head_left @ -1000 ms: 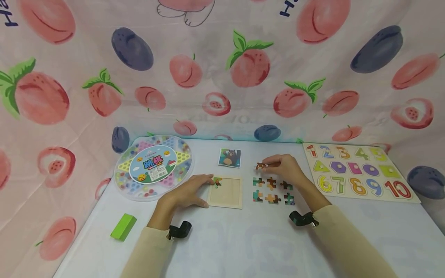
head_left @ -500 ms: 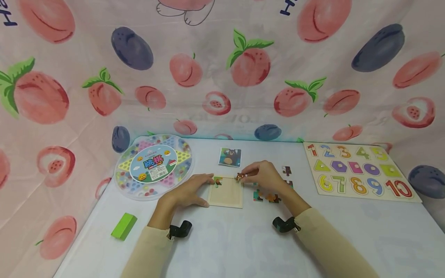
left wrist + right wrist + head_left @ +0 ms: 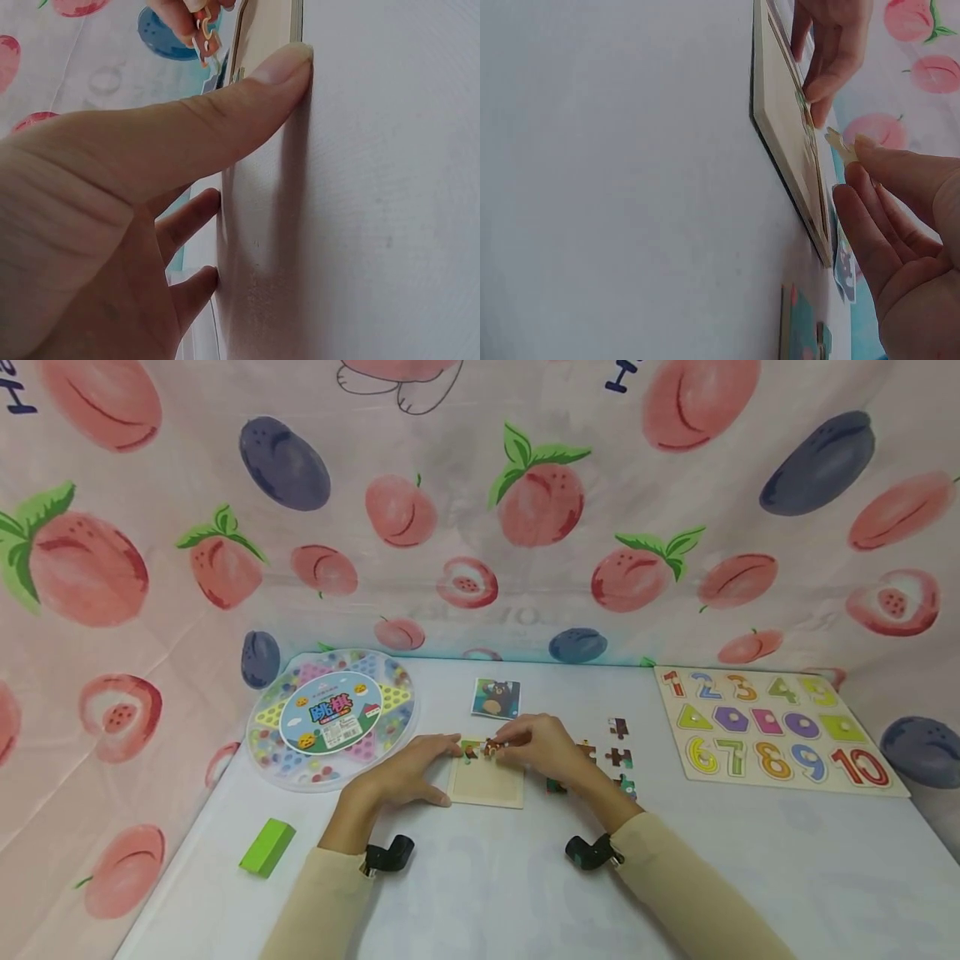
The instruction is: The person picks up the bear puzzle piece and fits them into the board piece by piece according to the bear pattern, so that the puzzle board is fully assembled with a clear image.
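Observation:
My right hand (image 3: 543, 747) pinches a brown jigsaw piece (image 3: 492, 747) between thumb and fingers, over the upper part of a square wooden puzzle tray (image 3: 487, 789). In the right wrist view the pinched piece (image 3: 841, 146) is held clear of the tray (image 3: 784, 124). One green-and-brown piece (image 3: 470, 752) lies in the tray's top left corner. My left hand (image 3: 408, 772) rests at the tray's left side, fingers spread. Its thumb (image 3: 277, 67) touches the tray's edge in the left wrist view. Loose pieces (image 3: 618, 757) lie right of the tray, some hidden behind my right hand.
A bear picture card (image 3: 496, 699) lies behind the tray. A round Chinese checkers box (image 3: 330, 718) is at the back left, a green block (image 3: 267, 848) at the front left. A number-and-shape board (image 3: 776, 731) lies at the right. A fruit-print cloth (image 3: 465, 527) hangs behind.
My right hand has carried the brown piece leftward from beyond the loose pieces to over the tray, beside the corner piece. My left hand has stayed in place.

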`<action>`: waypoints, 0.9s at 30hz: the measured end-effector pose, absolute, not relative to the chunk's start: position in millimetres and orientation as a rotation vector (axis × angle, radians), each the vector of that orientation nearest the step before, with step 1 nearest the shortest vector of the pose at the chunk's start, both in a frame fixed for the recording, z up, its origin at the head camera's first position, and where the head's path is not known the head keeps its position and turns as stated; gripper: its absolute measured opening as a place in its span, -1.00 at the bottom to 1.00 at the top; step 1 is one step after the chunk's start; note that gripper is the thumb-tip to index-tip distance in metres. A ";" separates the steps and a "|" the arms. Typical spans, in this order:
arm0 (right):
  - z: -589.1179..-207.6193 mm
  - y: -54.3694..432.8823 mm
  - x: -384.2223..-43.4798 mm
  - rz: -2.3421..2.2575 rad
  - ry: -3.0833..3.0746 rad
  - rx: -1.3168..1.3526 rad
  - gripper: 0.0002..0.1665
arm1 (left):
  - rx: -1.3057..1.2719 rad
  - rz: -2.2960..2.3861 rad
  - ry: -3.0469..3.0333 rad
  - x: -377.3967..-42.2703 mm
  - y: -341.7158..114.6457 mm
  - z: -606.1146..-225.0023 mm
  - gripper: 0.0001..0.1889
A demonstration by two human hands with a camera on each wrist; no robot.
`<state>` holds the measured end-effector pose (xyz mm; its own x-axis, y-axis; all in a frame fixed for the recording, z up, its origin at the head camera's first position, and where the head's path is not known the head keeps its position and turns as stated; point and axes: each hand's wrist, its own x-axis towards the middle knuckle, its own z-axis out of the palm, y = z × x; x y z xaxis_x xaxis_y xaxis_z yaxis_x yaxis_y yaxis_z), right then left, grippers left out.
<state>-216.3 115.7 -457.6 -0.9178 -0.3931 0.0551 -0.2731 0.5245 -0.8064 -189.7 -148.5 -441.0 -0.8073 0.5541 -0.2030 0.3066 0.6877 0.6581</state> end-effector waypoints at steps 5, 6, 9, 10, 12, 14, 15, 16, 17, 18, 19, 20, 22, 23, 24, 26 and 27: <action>-458.2 107.1 -215.4 -1.338 2.657 -0.578 -0.79 | 0.676 0.875 2.517 -189.8 -148.8 -441.0 -0.29; -458.2 105.7 -214.7 -1.332 2.660 -0.570 -0.79 | 0.677 0.873 2.517 -189.8 -148.8 -441.0 -0.29; -460.2 102.0 -214.0 -1.291 2.681 -0.546 -0.81 | 0.670 0.866 2.514 -189.5 -148.9 -440.9 -0.29; -460.6 101.0 -213.8 -1.276 2.687 -0.543 -0.82 | 0.666 0.865 2.513 -189.5 -148.9 -440.9 -0.29; -461.3 99.6 -213.6 -1.251 2.696 -0.542 -0.83 | 0.660 0.864 2.515 -189.4 -149.0 -440.8 -0.29; -461.0 98.7 -213.2 -1.226 2.703 -0.549 -0.83 | 0.654 0.866 2.514 -189.4 -149.0 -440.6 -0.29; -460.6 98.3 -213.0 -1.213 2.706 -0.552 -0.83 | 0.654 0.868 2.512 -189.4 -149.0 -440.4 -0.29; -460.5 98.1 -212.9 -1.199 2.713 -0.553 -0.83 | 0.653 0.870 2.512 -189.4 -149.1 -440.3 -0.29; -460.4 97.8 -213.0 -1.188 2.718 -0.557 -0.82 | 0.654 0.871 2.512 -189.5 -149.0 -440.2 -0.29; -460.2 97.5 -213.0 -1.173 2.727 -0.562 -0.81 | 0.654 0.871 2.511 -189.5 -149.1 -440.2 -0.29; -460.2 97.1 -213.2 -1.160 2.737 -0.570 -0.81 | 0.654 0.874 2.510 -189.6 -149.2 -440.2 -0.29; -460.5 96.8 -213.6 -1.147 2.745 -0.577 -0.80 | 0.653 0.876 2.509 -189.7 -149.2 -440.1 -0.29; -461.4 95.9 -214.7 -1.124 2.762 -0.585 -0.78 | 0.656 0.879 2.509 -189.8 -149.3 -440.4 -0.29; -462.0 95.5 -215.2 -1.112 2.768 -0.591 -0.78 | 0.658 0.879 2.509 -189.9 -149.4 -440.5 -0.29; -462.6 95.0 -215.8 -1.100 2.776 -0.594 -0.78 | 0.659 0.881 2.508 -189.9 -149.4 -440.7 -0.29; -463.5 94.5 -217.1 -1.081 2.782 -0.593 -0.78 | 0.661 0.881 2.508 -190.0 -149.4 -441.1 -0.29; -463.8 94.1 -217.7 -1.075 2.783 -0.594 -0.79 | 0.663 0.879 2.510 -190.1 -149.6 -441.5 -0.29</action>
